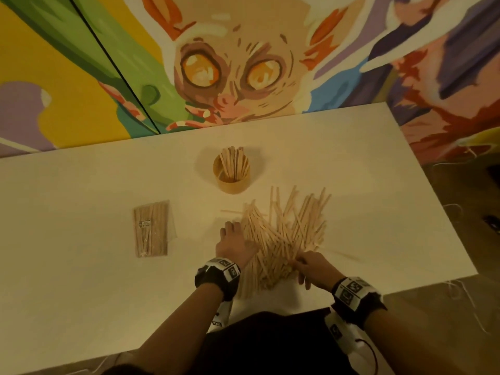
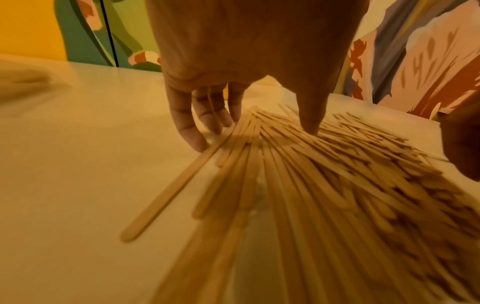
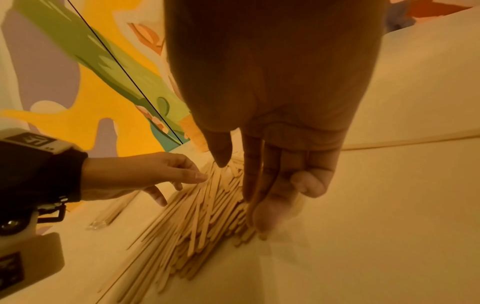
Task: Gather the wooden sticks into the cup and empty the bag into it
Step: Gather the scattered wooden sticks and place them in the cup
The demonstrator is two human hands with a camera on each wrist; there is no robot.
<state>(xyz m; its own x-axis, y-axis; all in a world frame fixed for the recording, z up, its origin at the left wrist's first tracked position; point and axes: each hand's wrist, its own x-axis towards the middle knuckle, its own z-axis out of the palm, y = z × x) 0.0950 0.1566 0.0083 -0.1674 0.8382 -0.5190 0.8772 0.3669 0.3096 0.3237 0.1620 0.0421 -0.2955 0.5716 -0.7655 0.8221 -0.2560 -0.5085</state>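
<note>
A big fan-shaped pile of loose wooden sticks (image 1: pixel 281 234) (image 2: pixel 311 185) (image 3: pixel 197 222) lies on the white table (image 1: pixel 81 266) in front of me. My left hand (image 1: pixel 234 236) (image 2: pixel 254 135) (image 3: pixel 145 172) lies against the pile's left side, fingers straight, thumb resting on the sticks. My right hand (image 1: pixel 303 266) (image 3: pixel 244 189) presses against the pile's near right end with extended fingers. Behind the pile stands a tan cup (image 1: pixel 232 182) with several sticks upright in it. A clear bag of sticks (image 1: pixel 151 228) lies flat to the left.
One stray stick (image 1: pixel 235 211) lies between the pile and the cup. The table's right edge (image 1: pixel 446 212) and near edge are close to the pile. A painted mural wall (image 1: pixel 230 63) rises directly behind the table. Cables lie on the floor at the right.
</note>
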